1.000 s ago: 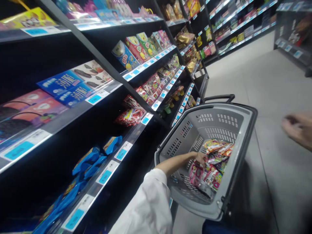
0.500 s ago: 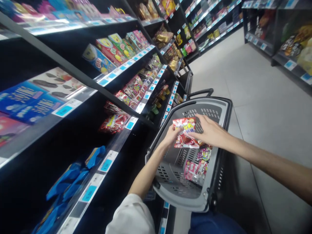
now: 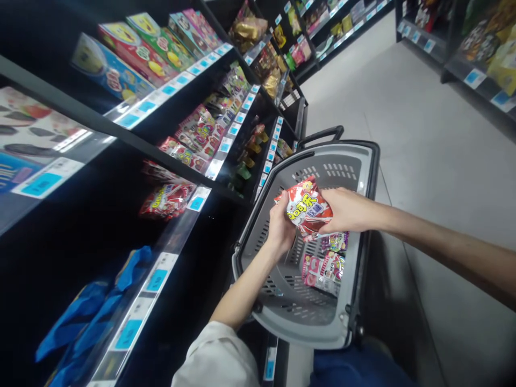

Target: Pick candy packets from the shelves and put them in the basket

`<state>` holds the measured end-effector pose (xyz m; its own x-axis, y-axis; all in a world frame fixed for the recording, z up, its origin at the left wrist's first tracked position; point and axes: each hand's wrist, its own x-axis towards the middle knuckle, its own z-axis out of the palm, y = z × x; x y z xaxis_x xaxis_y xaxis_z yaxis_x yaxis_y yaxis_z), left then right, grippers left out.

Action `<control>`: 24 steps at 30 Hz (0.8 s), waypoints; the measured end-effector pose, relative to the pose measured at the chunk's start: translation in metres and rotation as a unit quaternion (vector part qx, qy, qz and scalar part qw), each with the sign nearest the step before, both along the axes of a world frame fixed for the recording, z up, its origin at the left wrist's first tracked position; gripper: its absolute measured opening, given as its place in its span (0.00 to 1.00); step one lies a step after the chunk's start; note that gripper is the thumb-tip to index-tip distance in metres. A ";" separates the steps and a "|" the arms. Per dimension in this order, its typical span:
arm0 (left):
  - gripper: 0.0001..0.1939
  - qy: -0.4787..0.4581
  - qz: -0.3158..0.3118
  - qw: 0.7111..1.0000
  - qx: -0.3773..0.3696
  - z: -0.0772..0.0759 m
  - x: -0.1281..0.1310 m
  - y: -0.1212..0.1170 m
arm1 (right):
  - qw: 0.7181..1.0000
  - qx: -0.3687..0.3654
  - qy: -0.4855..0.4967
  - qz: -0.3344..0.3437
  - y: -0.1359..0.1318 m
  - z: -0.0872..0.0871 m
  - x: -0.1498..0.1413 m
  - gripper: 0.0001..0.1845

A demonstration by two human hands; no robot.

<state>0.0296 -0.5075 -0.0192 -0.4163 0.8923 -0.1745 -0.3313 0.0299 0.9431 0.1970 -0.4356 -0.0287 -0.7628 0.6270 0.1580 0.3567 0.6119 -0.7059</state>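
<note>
Between my two hands is a red candy bag (image 3: 308, 207) with yellow lettering, tilted over the grey shopping basket (image 3: 298, 337). My left hand (image 3: 281, 226) grips the bag's left side, thumb toward the front. On the right side, my right hand (image 3: 346, 209) has its fingers and thumb closed round the bag's edge. Below, inside the basket, lie a pink-and-white candy bag (image 3: 322, 273) and a purple candy bag (image 3: 336, 242), partly covered by my right hand and the held bag.
Dark shelves with blue-and-white price tags (image 3: 156, 279) run along the left. They carry similar red candy bags (image 3: 167, 201), upright boxes (image 3: 137, 48) and blue packets (image 3: 86, 312). A black basket handle (image 3: 322, 133) sticks out at the far end. Grey floor (image 3: 415, 123) and another shelf (image 3: 475, 80) lie to the right.
The candy bag has turned counter-clockwise and tilted in my hands. My left hand has shifted its grip, more upright now. The view has moved, so the shelves slide left and up.
</note>
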 end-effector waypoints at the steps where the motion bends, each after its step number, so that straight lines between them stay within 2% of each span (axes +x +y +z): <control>1: 0.19 -0.018 0.005 1.000 -0.011 0.001 -0.002 0.000 | 1.000 0.001 -0.002 0.005 0.001 -0.001 -0.001 0.24; 6: 0.20 -0.101 0.003 0.995 -0.016 0.002 -0.011 0.005 | 0.999 -0.013 0.028 0.010 0.004 0.000 -0.001 0.13; 10: 0.22 -0.125 0.008 0.992 -0.009 0.002 -0.015 0.007 | 0.994 -0.077 0.084 0.002 0.004 0.000 0.001 0.20; 14: 0.23 -0.118 0.022 0.993 0.002 0.004 -0.015 0.008 | 0.975 -0.146 0.164 0.016 0.006 -0.004 0.001 0.29; 18: 0.23 -0.105 0.020 0.994 0.009 0.004 -0.014 0.009 | 0.955 -0.196 0.216 0.047 0.009 -0.007 0.004 0.29; 24: 0.22 -0.113 0.016 0.993 0.029 0.012 -0.010 0.006 | 0.926 -0.242 0.285 0.052 0.009 -0.003 0.009 0.30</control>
